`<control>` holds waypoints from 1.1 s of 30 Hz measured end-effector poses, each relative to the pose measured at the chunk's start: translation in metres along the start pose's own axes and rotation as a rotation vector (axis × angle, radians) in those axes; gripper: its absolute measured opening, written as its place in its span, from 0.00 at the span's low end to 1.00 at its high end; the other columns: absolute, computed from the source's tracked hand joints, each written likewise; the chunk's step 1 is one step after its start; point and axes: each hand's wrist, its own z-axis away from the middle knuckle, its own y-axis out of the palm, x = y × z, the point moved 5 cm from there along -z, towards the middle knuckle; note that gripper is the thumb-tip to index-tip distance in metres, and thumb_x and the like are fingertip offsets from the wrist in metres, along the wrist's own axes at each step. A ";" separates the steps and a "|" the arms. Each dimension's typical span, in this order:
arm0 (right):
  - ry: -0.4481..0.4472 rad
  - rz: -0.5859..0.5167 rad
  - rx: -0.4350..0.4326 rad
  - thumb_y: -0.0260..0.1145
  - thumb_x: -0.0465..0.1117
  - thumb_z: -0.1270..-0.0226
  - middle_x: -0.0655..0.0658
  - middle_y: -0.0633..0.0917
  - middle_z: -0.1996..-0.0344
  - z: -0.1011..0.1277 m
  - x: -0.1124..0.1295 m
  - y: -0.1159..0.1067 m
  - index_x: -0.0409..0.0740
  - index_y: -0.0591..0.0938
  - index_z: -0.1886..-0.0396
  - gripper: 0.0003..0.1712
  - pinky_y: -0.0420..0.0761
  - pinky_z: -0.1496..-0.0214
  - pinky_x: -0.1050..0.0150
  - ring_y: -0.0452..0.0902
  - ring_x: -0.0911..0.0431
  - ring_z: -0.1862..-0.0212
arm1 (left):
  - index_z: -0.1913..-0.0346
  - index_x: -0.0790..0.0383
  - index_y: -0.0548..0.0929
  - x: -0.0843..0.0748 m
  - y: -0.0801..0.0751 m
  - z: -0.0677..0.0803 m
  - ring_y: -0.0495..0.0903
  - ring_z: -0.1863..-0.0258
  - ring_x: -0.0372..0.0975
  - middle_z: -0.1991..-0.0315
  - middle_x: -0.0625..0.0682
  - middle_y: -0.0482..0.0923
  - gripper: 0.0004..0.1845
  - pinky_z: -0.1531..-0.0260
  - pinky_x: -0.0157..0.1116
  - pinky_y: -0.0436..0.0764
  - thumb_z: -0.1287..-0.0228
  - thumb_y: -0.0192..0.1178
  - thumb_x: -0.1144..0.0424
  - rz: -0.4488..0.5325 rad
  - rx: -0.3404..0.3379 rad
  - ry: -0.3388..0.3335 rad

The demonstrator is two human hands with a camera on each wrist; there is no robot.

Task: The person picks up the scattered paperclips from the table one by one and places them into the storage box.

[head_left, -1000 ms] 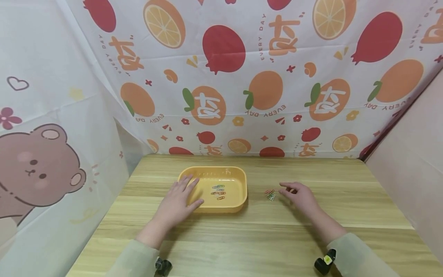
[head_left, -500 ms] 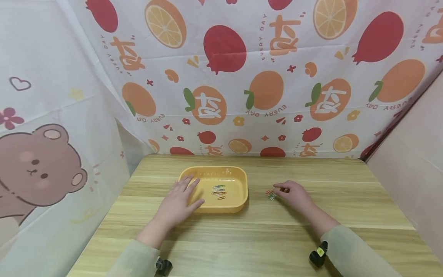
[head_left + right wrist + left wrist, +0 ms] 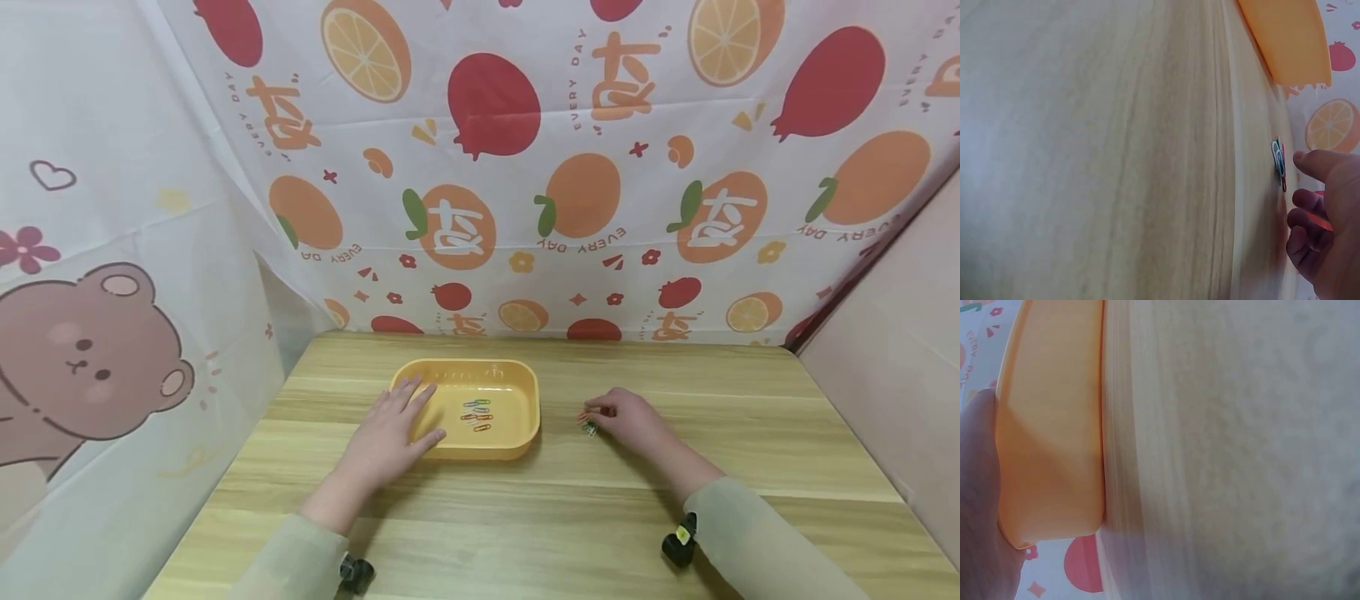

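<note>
Left grip (image 3: pixel 390 433) rests flat on yellow tray (image 3: pixel 517 442); right grip (image 3: pixel 626 417) pinches loose paper clips (image 3: pixel 589 427).

Your two arms come in from the bottom of the head view, each in a long, loose sleeve of pale sage-green cloth. The left sleeve (image 3: pixel 288 560) ends short of the wrist, leaving the forearm bare down to the left hand (image 3: pixel 392 433). The right sleeve (image 3: pixel 757 546) ends the same way behind the right hand (image 3: pixel 628 419). You wear no gloves, rings or watch that show. Under each wrist sits a small black camera unit: the left camera (image 3: pixel 355 573) is plain black with a rounded body, and the right camera (image 3: pixel 677 545) carries a small yellow mark on its upper side.
</note>
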 end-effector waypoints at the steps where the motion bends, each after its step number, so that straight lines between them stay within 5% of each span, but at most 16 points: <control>1: -0.001 0.009 0.007 0.69 0.46 0.32 0.54 0.82 0.66 0.000 0.000 0.001 0.50 0.88 0.50 0.14 0.79 0.57 0.57 0.75 0.59 0.63 | 0.23 0.52 0.61 0.000 0.000 0.000 0.50 0.23 0.51 0.22 0.56 0.53 0.43 0.25 0.54 0.47 0.33 0.51 0.31 0.001 0.001 0.001; 33: -0.019 0.149 0.005 0.70 0.46 0.34 0.57 0.79 0.67 -0.009 0.006 0.011 0.58 0.89 0.64 0.03 0.79 0.57 0.57 0.75 0.61 0.64 | 0.23 0.51 0.62 0.001 -0.001 0.000 0.52 0.23 0.50 0.22 0.55 0.54 0.43 0.25 0.53 0.47 0.34 0.52 0.31 -0.006 -0.006 0.005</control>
